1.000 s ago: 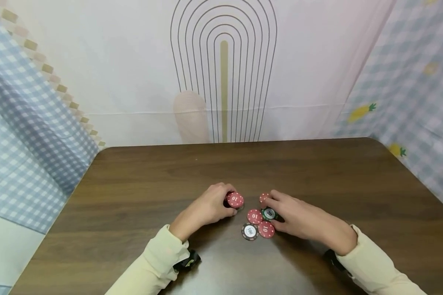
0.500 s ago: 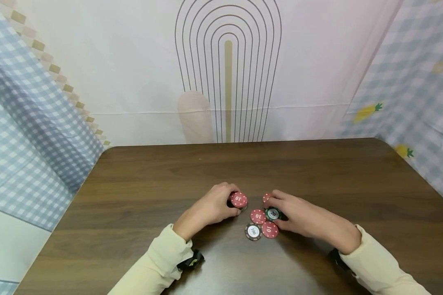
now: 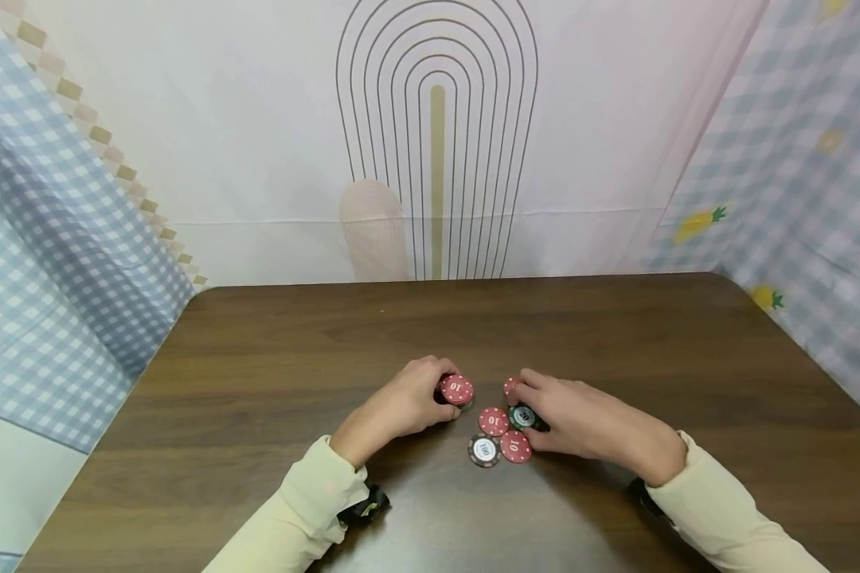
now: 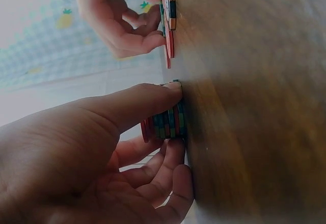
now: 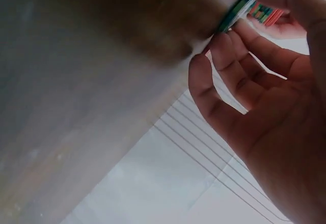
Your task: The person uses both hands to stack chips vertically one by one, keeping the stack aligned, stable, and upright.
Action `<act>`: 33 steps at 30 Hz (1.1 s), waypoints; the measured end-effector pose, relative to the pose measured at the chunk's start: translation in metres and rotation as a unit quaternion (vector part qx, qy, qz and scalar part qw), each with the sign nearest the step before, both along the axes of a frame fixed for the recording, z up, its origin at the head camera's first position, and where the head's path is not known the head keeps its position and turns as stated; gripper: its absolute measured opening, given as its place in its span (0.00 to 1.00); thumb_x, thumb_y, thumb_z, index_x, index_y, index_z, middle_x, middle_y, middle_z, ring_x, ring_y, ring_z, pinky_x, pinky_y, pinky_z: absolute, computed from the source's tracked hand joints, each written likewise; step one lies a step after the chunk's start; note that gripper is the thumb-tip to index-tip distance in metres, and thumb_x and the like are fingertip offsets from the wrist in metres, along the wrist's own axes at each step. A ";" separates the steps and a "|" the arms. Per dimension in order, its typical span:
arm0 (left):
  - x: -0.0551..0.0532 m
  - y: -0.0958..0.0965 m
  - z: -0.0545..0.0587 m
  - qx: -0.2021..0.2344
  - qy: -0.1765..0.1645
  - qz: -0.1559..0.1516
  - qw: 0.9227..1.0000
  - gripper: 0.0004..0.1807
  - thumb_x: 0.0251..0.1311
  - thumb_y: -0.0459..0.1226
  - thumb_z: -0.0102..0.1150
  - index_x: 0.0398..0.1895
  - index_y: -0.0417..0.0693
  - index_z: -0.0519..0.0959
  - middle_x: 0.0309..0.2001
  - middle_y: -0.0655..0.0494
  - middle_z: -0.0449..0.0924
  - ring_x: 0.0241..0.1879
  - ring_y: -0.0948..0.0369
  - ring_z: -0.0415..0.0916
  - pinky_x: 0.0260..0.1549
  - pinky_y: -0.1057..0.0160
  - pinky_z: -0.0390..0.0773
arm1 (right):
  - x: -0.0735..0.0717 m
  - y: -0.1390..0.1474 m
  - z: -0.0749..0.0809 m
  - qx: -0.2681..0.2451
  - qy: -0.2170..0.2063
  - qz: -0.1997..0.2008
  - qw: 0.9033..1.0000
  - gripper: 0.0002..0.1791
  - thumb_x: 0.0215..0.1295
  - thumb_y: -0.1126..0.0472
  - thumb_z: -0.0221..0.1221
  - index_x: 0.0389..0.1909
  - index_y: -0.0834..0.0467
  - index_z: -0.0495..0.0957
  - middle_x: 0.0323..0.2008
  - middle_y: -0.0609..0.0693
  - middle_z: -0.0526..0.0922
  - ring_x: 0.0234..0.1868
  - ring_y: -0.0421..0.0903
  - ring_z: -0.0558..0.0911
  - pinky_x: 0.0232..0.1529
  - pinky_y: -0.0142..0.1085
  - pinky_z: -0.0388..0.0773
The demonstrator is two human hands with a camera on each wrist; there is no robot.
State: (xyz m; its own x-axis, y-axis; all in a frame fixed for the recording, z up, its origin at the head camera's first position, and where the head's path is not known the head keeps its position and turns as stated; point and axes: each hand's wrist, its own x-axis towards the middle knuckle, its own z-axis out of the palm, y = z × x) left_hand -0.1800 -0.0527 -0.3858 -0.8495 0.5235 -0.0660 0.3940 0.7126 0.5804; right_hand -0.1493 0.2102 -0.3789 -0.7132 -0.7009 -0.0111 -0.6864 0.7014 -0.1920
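My left hand (image 3: 412, 399) grips a stack of poker chips (image 4: 168, 116) between thumb and fingers, and the stack stands on the table. Its top is a red chip (image 3: 456, 388) marked 10; green-edged chips show below it in the left wrist view. Just to the right, my right hand (image 3: 573, 414) pinches a green poker chip (image 3: 522, 416) with its thumb and fingers, low at the tabletop. Around it lie red chips (image 3: 493, 422) and a black-edged chip (image 3: 483, 450) marked 100. Another red chip (image 3: 510, 385) is partly hidden under the right fingertips.
A brown wooden table (image 3: 294, 334) stretches out on all sides of the chips. Behind its far edge hangs a white patterned cloth (image 3: 258, 159). Blue checked cloth (image 3: 64, 263) hangs at the left and right sides.
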 end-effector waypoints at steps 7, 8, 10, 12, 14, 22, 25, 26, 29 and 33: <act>-0.001 0.001 0.000 0.001 -0.001 -0.001 1.000 0.23 0.58 0.35 0.77 0.56 0.39 0.81 0.51 0.46 0.82 0.53 0.52 0.80 0.57 0.51 0.79 | -0.004 0.005 -0.001 -0.013 0.082 0.015 0.996 0.09 0.61 0.61 0.72 0.41 0.53 0.84 0.40 0.43 0.81 0.38 0.42 0.82 0.37 0.40 0.82; -0.001 0.001 0.000 0.001 0.000 -0.002 1.000 0.23 0.58 0.35 0.77 0.56 0.39 0.81 0.51 0.46 0.82 0.53 0.52 0.80 0.57 0.51 0.79 | -0.005 0.005 0.000 -0.011 0.078 0.013 0.997 0.11 0.62 0.61 0.71 0.44 0.54 0.84 0.41 0.44 0.82 0.40 0.42 0.83 0.37 0.40 0.83; -0.002 0.001 0.000 0.000 0.001 -0.002 1.000 0.24 0.58 0.35 0.77 0.56 0.39 0.81 0.51 0.45 0.82 0.53 0.52 0.79 0.57 0.51 0.79 | -0.006 0.005 0.002 -0.010 0.069 0.004 0.998 0.13 0.63 0.61 0.71 0.47 0.55 0.83 0.43 0.45 0.83 0.41 0.43 0.83 0.36 0.40 0.83; -0.002 0.001 0.000 -0.001 0.000 -0.001 1.000 0.24 0.58 0.35 0.77 0.56 0.39 0.81 0.51 0.45 0.82 0.53 0.52 0.79 0.57 0.51 0.79 | -0.006 0.006 0.002 -0.010 0.069 -0.007 0.998 0.15 0.63 0.62 0.70 0.50 0.56 0.82 0.45 0.46 0.82 0.42 0.43 0.83 0.36 0.40 0.83; -0.001 0.000 0.000 -0.002 -0.001 -0.001 1.000 0.23 0.58 0.35 0.77 0.56 0.39 0.81 0.51 0.46 0.82 0.53 0.52 0.79 0.58 0.51 0.79 | -0.006 0.006 0.002 -0.013 0.076 -0.018 0.997 0.16 0.63 0.62 0.71 0.50 0.56 0.81 0.44 0.47 0.81 0.41 0.42 0.82 0.35 0.39 0.82; -0.001 0.000 -0.001 0.003 0.000 -0.002 1.000 0.23 0.58 0.34 0.78 0.55 0.39 0.82 0.51 0.46 0.82 0.53 0.52 0.79 0.58 0.51 0.79 | -0.007 0.007 0.001 -0.016 0.099 -0.056 0.993 0.18 0.63 0.61 0.73 0.51 0.58 0.79 0.43 0.49 0.76 0.39 0.43 0.77 0.32 0.38 0.80; -0.001 0.000 -0.001 0.003 0.003 -0.002 1.000 0.23 0.58 0.34 0.78 0.55 0.39 0.82 0.50 0.46 0.82 0.53 0.52 0.80 0.58 0.51 0.79 | -0.007 0.008 0.002 -0.009 0.085 -0.065 0.994 0.20 0.65 0.60 0.73 0.55 0.58 0.79 0.45 0.50 0.77 0.40 0.44 0.79 0.32 0.39 0.81; -0.001 0.000 -0.001 0.003 0.004 -0.003 1.000 0.23 0.58 0.34 0.78 0.55 0.39 0.82 0.50 0.46 0.82 0.52 0.52 0.80 0.57 0.51 0.79 | -0.007 0.008 0.002 -0.007 0.079 -0.067 0.995 0.21 0.65 0.60 0.73 0.56 0.58 0.79 0.45 0.50 0.78 0.40 0.44 0.80 0.33 0.40 0.81; -0.001 -0.001 -0.001 0.003 0.008 -0.003 1.000 0.22 0.58 0.34 0.78 0.54 0.39 0.82 0.49 0.47 0.82 0.52 0.53 0.80 0.57 0.51 0.80 | -0.007 0.008 0.002 -0.001 0.068 -0.071 0.995 0.21 0.66 0.60 0.72 0.57 0.58 0.78 0.45 0.52 0.80 0.41 0.46 0.82 0.35 0.43 0.83; -0.001 -0.001 -0.002 0.005 0.010 -0.003 1.000 0.22 0.57 0.34 0.78 0.54 0.39 0.82 0.48 0.47 0.82 0.51 0.53 0.80 0.56 0.51 0.80 | -0.007 0.008 0.000 0.005 0.067 -0.069 0.995 0.22 0.66 0.62 0.72 0.58 0.59 0.77 0.46 0.53 0.82 0.44 0.50 0.84 0.36 0.45 0.84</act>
